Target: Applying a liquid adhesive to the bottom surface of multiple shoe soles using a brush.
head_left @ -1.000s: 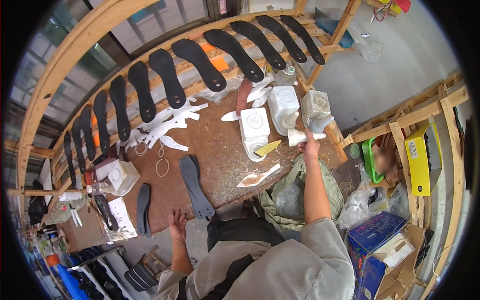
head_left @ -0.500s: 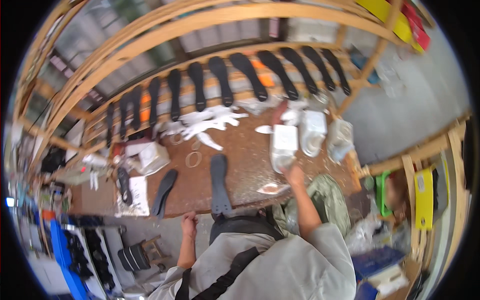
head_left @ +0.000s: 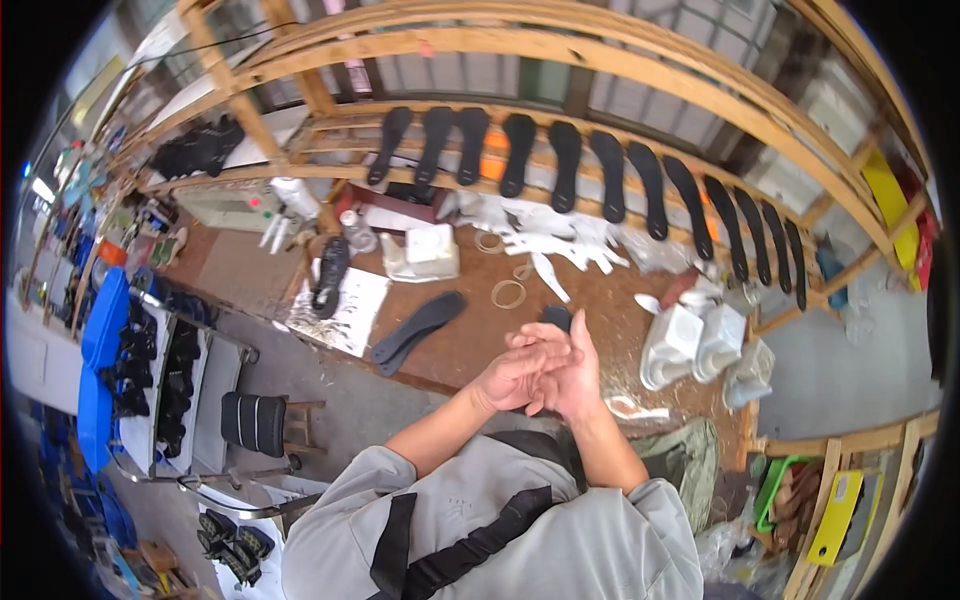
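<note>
In front of my chest, above the near table edge, my two hands meet. My left hand point(head_left: 522, 372) lies across the palm of my right hand point(head_left: 577, 375), its fingers stretched. The right hand's thumb points up and its fingers are partly covered by the left. No object shows in either hand. Just beyond them the tip of a dark insole point(head_left: 556, 316) sticks out; the rest is hidden behind my hands. To their left on the brown worktable point(head_left: 455, 355) lies a pair of overlapping dark insoles point(head_left: 418, 330).
Black insoles point(head_left: 565, 168) lean in a row on the wooden rack point(head_left: 345, 122). White gloves point(head_left: 560, 242) lie below it. White blocky forms point(head_left: 671, 347) stand at the right, near a green-grey sack point(head_left: 685, 460). A black shoe point(head_left: 329, 276) rests on paper; a stool point(head_left: 253, 424) stands on the floor.
My right hand has let go of a white blocky form and moved left. My left hand has come up to meet it. The view has turned left.
</note>
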A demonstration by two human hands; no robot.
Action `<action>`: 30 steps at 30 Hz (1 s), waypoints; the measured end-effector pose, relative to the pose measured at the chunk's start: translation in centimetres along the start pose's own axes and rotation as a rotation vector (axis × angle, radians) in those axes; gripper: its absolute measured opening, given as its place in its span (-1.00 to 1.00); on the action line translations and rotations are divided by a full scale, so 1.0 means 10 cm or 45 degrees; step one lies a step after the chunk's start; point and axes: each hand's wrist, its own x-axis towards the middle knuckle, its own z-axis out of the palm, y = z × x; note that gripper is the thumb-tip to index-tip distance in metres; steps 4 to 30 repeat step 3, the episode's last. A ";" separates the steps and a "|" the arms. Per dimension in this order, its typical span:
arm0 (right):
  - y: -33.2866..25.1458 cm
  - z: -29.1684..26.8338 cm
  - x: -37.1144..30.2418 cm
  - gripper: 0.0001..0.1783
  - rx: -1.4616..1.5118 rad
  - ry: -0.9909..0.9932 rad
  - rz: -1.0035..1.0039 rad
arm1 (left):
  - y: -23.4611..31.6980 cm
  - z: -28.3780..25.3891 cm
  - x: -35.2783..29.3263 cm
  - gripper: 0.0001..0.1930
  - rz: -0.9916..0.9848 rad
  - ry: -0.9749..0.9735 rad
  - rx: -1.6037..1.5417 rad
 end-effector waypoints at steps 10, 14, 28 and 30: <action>0.26 0.48 0.15 -0.21 -0.143 0.111 0.057 | 0.55 -0.11 -0.58 -0.53 -0.131 0.165 0.706; 0.26 0.48 0.15 -0.21 -0.143 0.111 0.057 | 0.55 -0.11 -0.58 -0.53 -0.131 0.165 0.706; 0.26 0.48 0.15 -0.21 -0.143 0.111 0.057 | 0.55 -0.11 -0.58 -0.53 -0.131 0.165 0.706; 0.26 0.48 0.15 -0.21 -0.143 0.111 0.057 | 0.55 -0.11 -0.58 -0.53 -0.131 0.165 0.706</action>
